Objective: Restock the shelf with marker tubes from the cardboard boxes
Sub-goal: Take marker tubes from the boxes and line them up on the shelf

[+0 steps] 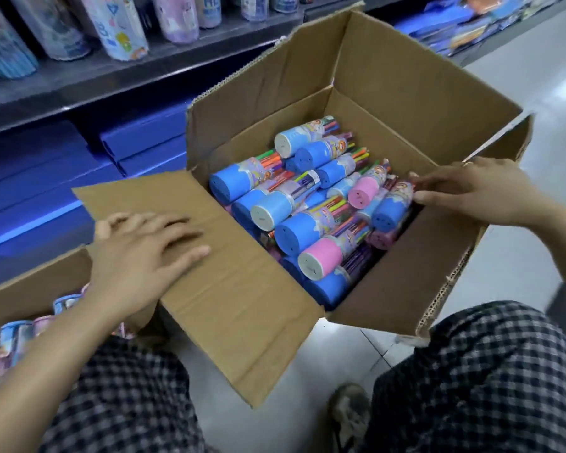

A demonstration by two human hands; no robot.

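Filling the middle of the frame, the marker tubes (311, 204) lie on their sides in a loose heap inside an open cardboard box (406, 93), blue and pink caps facing the camera, coloured markers showing through the clear bodies. At centre right, the right hand (477, 191) reaches over the box's right wall, and its fingertips (420, 181) touch a blue-capped tube (392, 207) at the right edge of the heap; thumb below, fingers above, they look to be closing round it in a pinch, though the blur leaves the grip unclear. Over at lower left, the left hand (141, 256) lies flat on the box's near flap (229, 276), fingers straight and slightly spread, pressing the cardboard down and outward. That flap overlaps a second cardboard box (30, 295) at the left edge, where a few more printed tubes (17, 335) peek out beside the forearm. Along the bottom of the frame, checked trousers (490, 371) cover both knees, either side of the box, above a pale tiled floor (307, 380). Across the top left runs a dark shelf (118, 76) carrying upright printed tubes (118, 24), and below it sit stacked blue packs (40, 178).
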